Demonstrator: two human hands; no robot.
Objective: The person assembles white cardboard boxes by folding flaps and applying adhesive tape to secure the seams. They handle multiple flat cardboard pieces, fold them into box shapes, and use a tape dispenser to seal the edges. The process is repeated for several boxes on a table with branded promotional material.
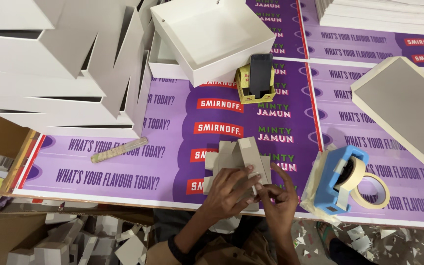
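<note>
A small grey cardboard piece with folded flaps (238, 156) lies on the purple printed table cover (123, 172) near the front edge. My left hand (227, 193) rests on its lower part and presses it down. My right hand (278, 196) is beside it, fingers pinched on a small strip of tape at the cardboard's right edge. A blue tape dispenser (337, 179) with a cream tape roll (371, 191) stands just right of my hands.
Stacks of white box shells (60, 73) fill the back left. An open white box tray (212, 37) sits at the back centre, with a small yellow box holding a dark phone (257, 78) before it. A grey board (403, 105) lies right, a wooden ruler (119, 149) left.
</note>
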